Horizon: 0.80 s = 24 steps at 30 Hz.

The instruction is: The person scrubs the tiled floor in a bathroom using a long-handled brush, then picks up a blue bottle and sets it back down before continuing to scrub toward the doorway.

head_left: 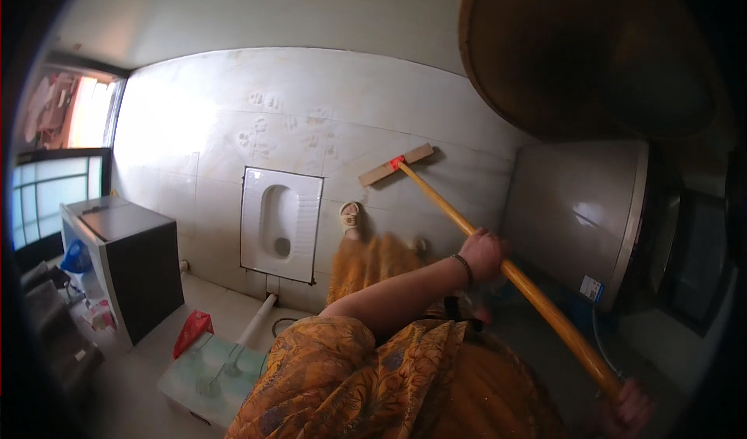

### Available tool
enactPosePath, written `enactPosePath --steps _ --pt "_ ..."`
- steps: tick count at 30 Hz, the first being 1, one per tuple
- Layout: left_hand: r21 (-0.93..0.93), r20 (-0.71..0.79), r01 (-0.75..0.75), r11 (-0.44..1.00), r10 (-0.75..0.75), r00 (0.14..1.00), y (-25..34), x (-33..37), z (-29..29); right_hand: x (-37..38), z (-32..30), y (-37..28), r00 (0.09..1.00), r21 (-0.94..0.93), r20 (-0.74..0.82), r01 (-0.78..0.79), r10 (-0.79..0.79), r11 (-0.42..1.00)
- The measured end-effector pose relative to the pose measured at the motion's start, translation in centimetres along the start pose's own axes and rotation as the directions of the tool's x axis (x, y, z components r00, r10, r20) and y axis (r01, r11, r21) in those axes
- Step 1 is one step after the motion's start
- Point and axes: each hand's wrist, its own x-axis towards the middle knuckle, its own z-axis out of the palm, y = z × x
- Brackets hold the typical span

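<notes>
A push broom with a long yellowish wooden handle (537, 291) slants from the lower right toward the middle of the floor. Its flat, wide tan head (381, 176), red at the joint, rests on the pale tiles; any bristles under it are hidden. My left hand (484, 255), with a bracelet at the wrist, is closed around the handle partway down. Near the handle's upper end, my right hand (629, 409) is wrapped around it, dim and slightly blurred. A white squat toilet (310, 229) is set in the floor left of the broom head.
Marks dot the tiles beyond the toilet. My sandalled foot (351, 216) stands between toilet and broom. A grey appliance (572, 205) is at the right, under a large brown round-rimmed object (529, 73). Leftward are a dark-sided cabinet (140, 275), a red bag (193, 332) and a white pipe (257, 321).
</notes>
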Motion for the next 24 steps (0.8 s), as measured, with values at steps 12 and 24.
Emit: enactPosePath --steps 12,24 --pt "-0.027 -0.255 0.34 0.94 -0.335 0.907 -12.3 -6.5 -10.4 2.5 9.6 9.3 0.928 0.073 0.365 0.056 -0.079 0.996" --pt "-0.191 -0.463 0.359 0.914 -0.406 0.788 -15.9 -11.1 -12.6 5.6 17.5 9.9 0.925 0.211 0.378 -0.071 -0.015 0.975"
